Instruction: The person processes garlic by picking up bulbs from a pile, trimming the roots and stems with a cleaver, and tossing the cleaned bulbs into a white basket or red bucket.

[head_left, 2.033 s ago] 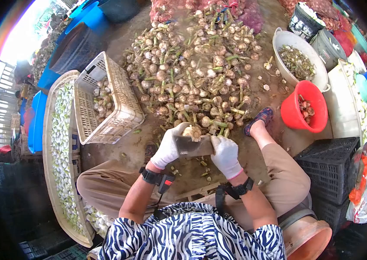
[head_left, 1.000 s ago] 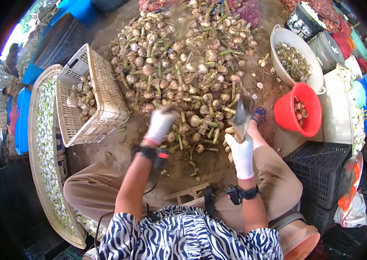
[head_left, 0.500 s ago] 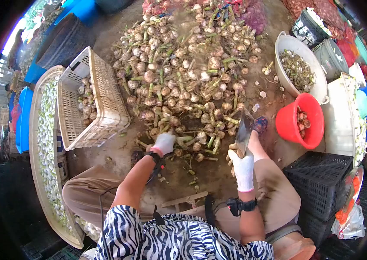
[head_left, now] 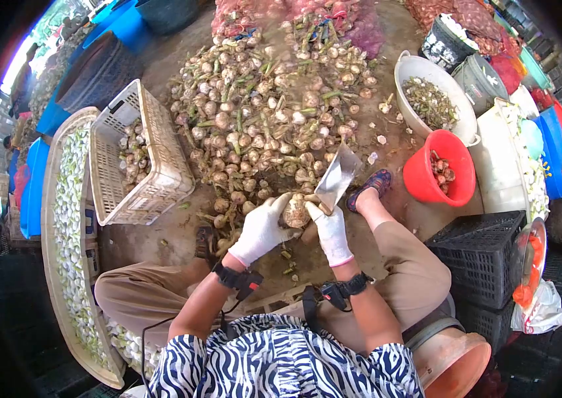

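At the far left a long shallow tray (head_left: pixel 52 219) runs down the floor, filled with pale peeled garlic. Just beside it, on its right, a white plastic crate (head_left: pixel 161 166) lies tilted, with a few garlic bulbs inside. Next comes the big heap of garlic (head_left: pixel 267 113), bulbs with green stalks spread over the concrete floor and reaching down to the hands.

The left hand (head_left: pixel 262 227), in a white glove, is closed around a garlic bulb (head_left: pixel 295 212) at the near edge of the heap, fingers curled over its left side. The right hand (head_left: pixel 329 229), also gloved, grips the handle of a cleaver (head_left: pixel 337 176); the broad blade points up and away, tilted, its lower end just beside the bulb. Whether the blade's edge actually touches the bulb is hard to make out from this angle. Both hands are close together, between the person's knees, and each wrist carries a black strap.

Right of the cleaver a sandalled foot (head_left: pixel 370 186) rests on the floor. Further right stands a red bucket (head_left: pixel 420 179) with a few bulbs in it, and above it a white basin (head_left: pixel 410 69) holding trimmings. A black crate (head_left: pixel 480 255) sits at the lower right, near the person's right knee.
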The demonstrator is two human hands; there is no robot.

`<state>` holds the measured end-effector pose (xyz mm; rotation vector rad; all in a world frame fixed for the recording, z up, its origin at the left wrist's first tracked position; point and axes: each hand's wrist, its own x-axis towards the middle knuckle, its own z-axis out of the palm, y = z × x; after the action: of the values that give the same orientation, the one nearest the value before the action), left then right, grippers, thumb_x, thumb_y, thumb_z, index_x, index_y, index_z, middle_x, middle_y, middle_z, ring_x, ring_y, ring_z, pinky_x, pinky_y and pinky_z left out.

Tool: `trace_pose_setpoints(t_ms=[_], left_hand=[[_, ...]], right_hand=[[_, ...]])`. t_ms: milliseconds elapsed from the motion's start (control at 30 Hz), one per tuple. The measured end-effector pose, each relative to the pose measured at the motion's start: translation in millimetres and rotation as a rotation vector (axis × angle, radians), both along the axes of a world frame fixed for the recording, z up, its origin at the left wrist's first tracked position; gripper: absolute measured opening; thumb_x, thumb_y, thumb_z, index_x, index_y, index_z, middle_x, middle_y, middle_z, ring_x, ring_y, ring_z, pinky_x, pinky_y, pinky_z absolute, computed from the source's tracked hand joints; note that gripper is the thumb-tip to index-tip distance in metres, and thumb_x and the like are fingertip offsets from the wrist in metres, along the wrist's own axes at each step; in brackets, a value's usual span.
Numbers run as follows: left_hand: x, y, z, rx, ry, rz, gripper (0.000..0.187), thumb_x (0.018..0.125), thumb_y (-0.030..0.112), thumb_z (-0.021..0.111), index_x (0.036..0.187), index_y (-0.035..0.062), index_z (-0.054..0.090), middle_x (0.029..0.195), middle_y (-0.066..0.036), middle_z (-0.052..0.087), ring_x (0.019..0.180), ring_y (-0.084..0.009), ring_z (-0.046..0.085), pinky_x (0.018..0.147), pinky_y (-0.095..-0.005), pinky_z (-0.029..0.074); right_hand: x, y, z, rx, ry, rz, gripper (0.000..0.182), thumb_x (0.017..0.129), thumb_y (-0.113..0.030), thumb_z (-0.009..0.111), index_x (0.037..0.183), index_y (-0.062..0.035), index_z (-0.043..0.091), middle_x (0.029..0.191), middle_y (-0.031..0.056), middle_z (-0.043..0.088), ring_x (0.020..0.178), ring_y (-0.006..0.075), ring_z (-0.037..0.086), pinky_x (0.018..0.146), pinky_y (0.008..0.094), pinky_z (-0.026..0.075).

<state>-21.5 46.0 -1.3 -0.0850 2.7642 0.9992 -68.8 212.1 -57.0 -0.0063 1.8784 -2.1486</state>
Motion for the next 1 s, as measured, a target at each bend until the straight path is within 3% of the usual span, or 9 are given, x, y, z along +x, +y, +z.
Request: trace_pose_setpoints(t_ms=[67,200,267,367,467,667,867,900,1000], left_hand=[[6.0,0.8,-0.8,-0.089,0.118,0.034,0.080,0.063,0.032,0.086,0.131,0.0063,0.053,0.125,-0.018,0.059,0.111,-0.0376,0.059,0.091,-0.0404,0.052],[14.4,-9.9,-8.1,0.411,0.074,0.079,0.077,0.065,0.027,0.088,0.128,0.0029,0.052,0.120,-0.016,0.063,0.113,-0.0275,0.062,0.093,-0.0340,0.050],[20.9,-17.3,-11.8,0.666,0.077,0.177,0.072,0.068,0.022,0.085,0.127,0.0005,0.050,0.108,-0.013,0.066,0.102,-0.0211,0.063,0.089,-0.0321,0.050],[23.3,-31.0,-12.9,0.610,0.164,0.167,0.071,0.070,0.020,0.084,0.129,-0.0001,0.049,0.112,-0.010,0.063,0.103,-0.0166,0.059,0.092,-0.0305,0.048],[23.1,-35.2,-21.5,0.598,0.167,0.112,0.067,0.075,0.015,0.082,0.131,0.0014,0.049,0.117,-0.009,0.061,0.107,-0.0156,0.058,0.094,-0.0313,0.048],[33.2,-33.1,-1.5,0.378,0.185,0.137,0.059,0.074,0.023,0.081,0.122,-0.0007,0.055,0.105,-0.012,0.066,0.097,-0.0196,0.064,0.087,-0.0326,0.050],[43.5,-43.1,-1.8,0.487,0.237,0.133,0.058,0.071,0.023,0.081,0.118,0.0001,0.056,0.101,-0.014,0.066,0.094,-0.0237,0.065,0.084,-0.0335,0.050],[43.0,-44.8,1.5,0.504,0.222,0.113,0.061,0.069,0.023,0.083,0.118,0.0000,0.056,0.105,-0.013,0.066,0.097,-0.0206,0.064,0.086,-0.0328,0.050],[54.4,-41.1,20.3,0.739,-0.038,0.316,0.066,0.066,0.024,0.085,0.119,-0.0015,0.055,0.110,-0.012,0.067,0.102,-0.0164,0.063,0.090,-0.0321,0.050]], right_hand=[[4.3,-2.8,7.3,0.031,0.015,0.009,0.014,0.089,-0.005,0.068,0.101,0.0014,0.069,0.096,0.0027,0.070,0.088,0.0107,0.062,0.079,0.0271,0.049],[8.9,-4.6,23.2,0.236,0.123,0.105,0.016,0.087,-0.011,0.071,0.098,0.0010,0.069,0.085,0.0070,0.070,0.079,0.0122,0.064,0.072,0.0283,0.050],[12.8,1.4,50.4,0.409,0.295,0.084,0.018,0.086,-0.014,0.071,0.098,-0.0018,0.067,0.076,0.0130,0.067,0.069,0.0234,0.066,0.063,0.0350,0.050],[24.8,15.3,76.5,0.776,0.770,0.354,0.032,0.071,-0.003,0.072,0.102,-0.0035,0.062,0.087,0.0186,0.065,0.081,0.0376,0.064,0.069,0.0398,0.052],[38.1,8.7,79.1,0.895,0.929,0.490,0.029,0.069,-0.010,0.072,0.093,-0.0075,0.057,0.077,0.0094,0.059,0.073,0.0281,0.064,0.063,0.0405,0.051],[44.5,-0.6,57.6,1.024,0.943,0.545,0.028,0.069,-0.010,0.068,0.094,-0.0068,0.057,0.079,0.0095,0.058,0.073,0.0268,0.063,0.061,0.0393,0.050],[35.3,-4.0,29.1,0.863,1.006,0.420,0.039,0.064,-0.012,0.072,0.099,-0.0059,0.058,0.081,0.0095,0.058,0.076,0.0282,0.063,0.063,0.0401,0.051],[38.8,-4.8,25.0,0.836,0.857,0.474,0.049,0.057,-0.003,0.072,0.105,-0.0027,0.061,0.090,0.0139,0.061,0.086,0.0353,0.062,0.073,0.0437,0.051],[35.9,-6.1,17.8,0.825,0.936,0.450,0.034,0.066,-0.012,0.071,0.097,-0.0062,0.060,0.083,0.0123,0.063,0.076,0.0308,0.065,0.064,0.0421,0.052]])
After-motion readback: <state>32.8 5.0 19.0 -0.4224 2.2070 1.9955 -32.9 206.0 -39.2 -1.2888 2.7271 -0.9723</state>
